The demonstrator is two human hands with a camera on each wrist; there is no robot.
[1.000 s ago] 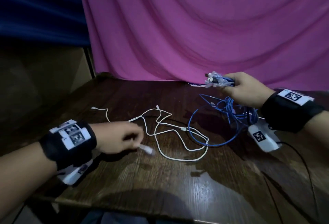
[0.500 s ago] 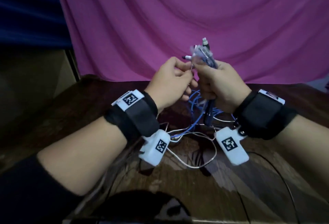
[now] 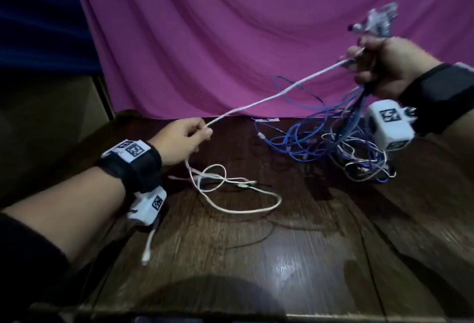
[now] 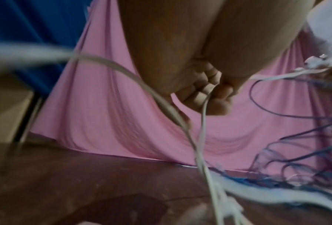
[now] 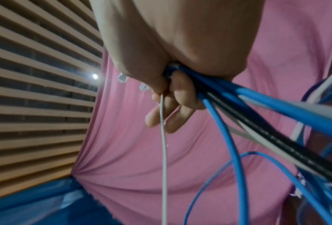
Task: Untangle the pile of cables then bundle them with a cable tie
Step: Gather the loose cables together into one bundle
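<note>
A white cable is drawn taut between the left hand, pinching it mid-frame, and the right hand, fisted around gathered cable ends upper right. Untangling is judged underway; freeing its slack loops comes next.

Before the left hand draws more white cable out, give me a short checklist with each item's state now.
1. Left hand pinches white cable: ok.
2. Right hand grips the cable bunch, white cable included: ok.
3. White cable taut between the hands: ok.
4. Slack loops on the table free of knots: cannot tell, they cross.
5. Blue cables untangled: not ok.
6. Cable tie in view: not ok.
</note>
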